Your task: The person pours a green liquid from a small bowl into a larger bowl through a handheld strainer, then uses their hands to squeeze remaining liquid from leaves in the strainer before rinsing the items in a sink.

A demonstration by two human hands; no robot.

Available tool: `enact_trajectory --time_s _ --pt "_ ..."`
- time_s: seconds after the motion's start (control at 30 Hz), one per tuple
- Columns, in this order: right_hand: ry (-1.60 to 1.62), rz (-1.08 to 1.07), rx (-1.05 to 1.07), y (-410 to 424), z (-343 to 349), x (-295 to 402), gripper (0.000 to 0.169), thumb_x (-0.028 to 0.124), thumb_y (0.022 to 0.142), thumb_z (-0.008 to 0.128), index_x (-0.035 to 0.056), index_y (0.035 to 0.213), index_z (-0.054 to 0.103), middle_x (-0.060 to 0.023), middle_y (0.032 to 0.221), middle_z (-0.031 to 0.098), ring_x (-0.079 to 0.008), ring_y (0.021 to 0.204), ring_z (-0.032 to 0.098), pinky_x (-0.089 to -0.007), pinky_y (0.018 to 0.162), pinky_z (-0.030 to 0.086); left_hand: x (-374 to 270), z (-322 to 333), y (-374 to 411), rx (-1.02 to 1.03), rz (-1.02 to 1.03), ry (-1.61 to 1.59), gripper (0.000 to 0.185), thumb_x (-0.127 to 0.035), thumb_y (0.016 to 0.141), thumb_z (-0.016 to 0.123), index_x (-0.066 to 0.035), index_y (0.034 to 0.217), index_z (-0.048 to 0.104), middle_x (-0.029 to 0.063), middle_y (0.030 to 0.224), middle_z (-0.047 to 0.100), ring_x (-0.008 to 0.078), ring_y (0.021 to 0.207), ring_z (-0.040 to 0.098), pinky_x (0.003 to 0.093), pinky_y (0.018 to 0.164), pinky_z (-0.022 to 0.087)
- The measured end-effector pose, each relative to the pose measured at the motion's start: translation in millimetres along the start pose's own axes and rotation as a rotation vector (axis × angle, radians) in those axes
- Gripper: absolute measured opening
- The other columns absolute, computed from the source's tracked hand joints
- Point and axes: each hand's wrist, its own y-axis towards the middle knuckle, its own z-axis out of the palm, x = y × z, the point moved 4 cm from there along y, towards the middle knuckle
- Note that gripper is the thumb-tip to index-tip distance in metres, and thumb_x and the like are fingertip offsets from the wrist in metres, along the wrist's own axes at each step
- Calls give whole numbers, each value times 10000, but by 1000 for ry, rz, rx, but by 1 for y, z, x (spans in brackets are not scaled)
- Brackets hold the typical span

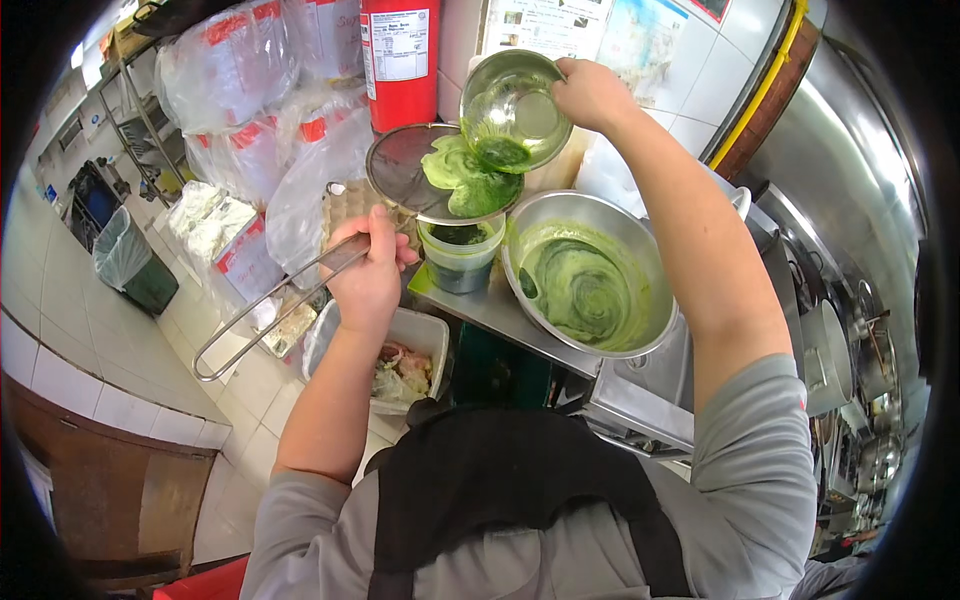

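My left hand (pixel 371 270) grips the long wire handle of a round fine-mesh strainer (pixel 401 169), which sits over a translucent plastic tub (pixel 461 266) holding dark green liquid. With my right hand (pixel 596 94) I hold the rim of a small metal bowl (pixel 536 105), tilted above the mesh. Green sauce (pixel 476 180) runs from the bowl and spreads on the right part of the mesh. Right of the tub, a large stainless steel mixing bowl (pixel 664 322) holds more swirled green sauce. Part of the tub's rim is hidden under the strainer.
Tub and large bowl stand on a metal counter (pixel 517 330). Behind are a red cylinder (pixel 405 67) with a label and plastic-wrapped containers (pixel 232 67). A cardboard egg tray (pixel 349 214) lies left of the tub. Below is a waste bin (pixel 442 337); metal pots (pixel 825 360) stand right.
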Motion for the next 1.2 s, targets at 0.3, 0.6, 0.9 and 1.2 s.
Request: enact_trajectory --time_s 0.3,0.6,0.9,1.2 --pt "-23 -8 -63 -9 -3 9 418 229 906 473 124 1295 584 -171 1169 664 -343 1093 624 -439 932 503 -1 1 0 2 3 13 237 -221 965 635 -18 856 579 84 672 642 130 508 609 243 457 449" --pt "-37 -75 -165 -27 -7 19 448 255 915 469 197 1351 556 -184 1014 697 -368 946 659 -476 865 522 -2 2 -1 -13 -6 20 238 -221 970 627 -25 857 554 88 668 636 138 507 603 250 455 453" --pt "156 260 -340 -61 2 -90 426 269 884 499 115 1268 602 -236 1094 664 -391 1020 633 -466 912 499 0 3 -1 22 -13 -5 226 -228 969 629 -31 899 542 81 678 620 142 521 598 255 465 455" --pt "350 642 -94 -240 102 -202 432 255 847 549 54 1218 638 -268 1079 668 -406 1058 632 -438 937 483 1 1 -2 3 -11 63 249 -258 981 608 -30 903 548 85 696 626 145 533 606 257 473 457"
